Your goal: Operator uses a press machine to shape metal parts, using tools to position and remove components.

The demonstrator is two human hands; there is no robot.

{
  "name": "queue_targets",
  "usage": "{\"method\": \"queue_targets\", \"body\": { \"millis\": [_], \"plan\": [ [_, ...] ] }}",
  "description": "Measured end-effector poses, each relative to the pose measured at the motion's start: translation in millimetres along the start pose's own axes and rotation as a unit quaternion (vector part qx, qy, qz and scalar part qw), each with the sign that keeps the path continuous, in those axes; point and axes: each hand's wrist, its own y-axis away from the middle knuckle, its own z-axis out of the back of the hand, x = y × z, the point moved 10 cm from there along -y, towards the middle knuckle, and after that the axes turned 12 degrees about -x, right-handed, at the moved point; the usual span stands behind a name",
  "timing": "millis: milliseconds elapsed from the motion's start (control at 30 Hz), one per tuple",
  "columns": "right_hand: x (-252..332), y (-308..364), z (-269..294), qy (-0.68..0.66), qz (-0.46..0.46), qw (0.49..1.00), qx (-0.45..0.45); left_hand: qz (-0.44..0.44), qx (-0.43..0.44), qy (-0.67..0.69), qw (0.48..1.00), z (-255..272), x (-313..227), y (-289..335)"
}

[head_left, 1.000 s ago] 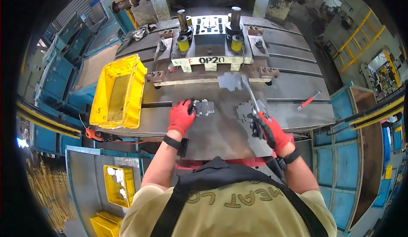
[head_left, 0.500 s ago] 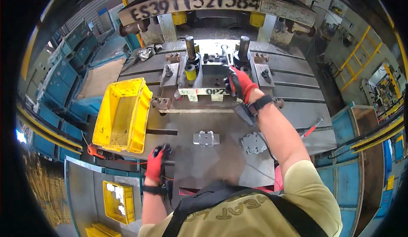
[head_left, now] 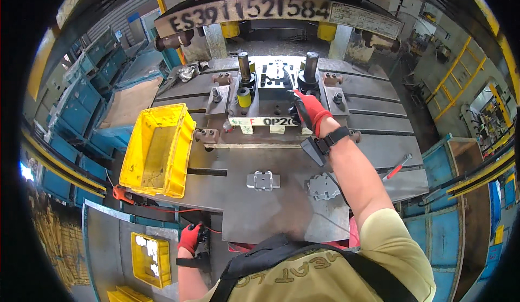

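My right hand, in a red and black glove, reaches over the right front of a press die. It is closed on a slim metal hand tool, whose exact kind I cannot make out. The tool points at a flat silver part with holes between the two guide posts. Low at the left, my left hand, gloved alike, hangs beside the table's front edge. Its dark fingertips blur into the background. A small bracket-shaped metal part and a larger notched metal part lie on the steel table.
A yellow crate stands on the table's left. Below it lies an orange-handled tool, and a red-handled tool rests at the right. A smaller yellow bin holds pale parts at lower left. The press ram hangs above the die.
My left hand has drawn back toward my body, away from the yellow crate. My right hand stays by the die, slightly lower in view, and the silver part there shows more clearly.
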Motion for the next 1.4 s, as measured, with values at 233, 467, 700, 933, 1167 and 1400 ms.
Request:
{"method": "queue_targets", "body": {
  "millis": [233,467,700,933,1167,1400],
  "plan": [
    [20.1,96.8,51.1,-0.217,0.119,0.968,0.043,-0.093,0.12,-0.082,0.985,-58.0,17.8,24.5],
    [-168.1,202.5,227.3,-0.297,0.073,0.886,-0.348,-0.173,0.361,-0.066,0.914,-135.1,22.6,73.3],
    [-382.0,283.3,217.2,-0.241,-0.21,0.866,-0.385,-0.382,0.346,-0.163,0.841,-152.5,16.2,59.2],
    [-470.1,235.5,178.6,-0.258,-0.182,0.897,-0.309,-0.288,0.307,-0.134,0.897,-147.6,12.9,46.1],
    [-518.2,215.6,191.1,-0.089,-0.248,0.91,-0.319,-0.11,0.272,0.07,0.953,-145.9,35.6,19.7],
    [-491.6,213.2,175.8,-0.118,-0.213,0.93,-0.276,-0.044,0.253,0.17,0.951,-150.5,46.8,6.1]
  ]
}}
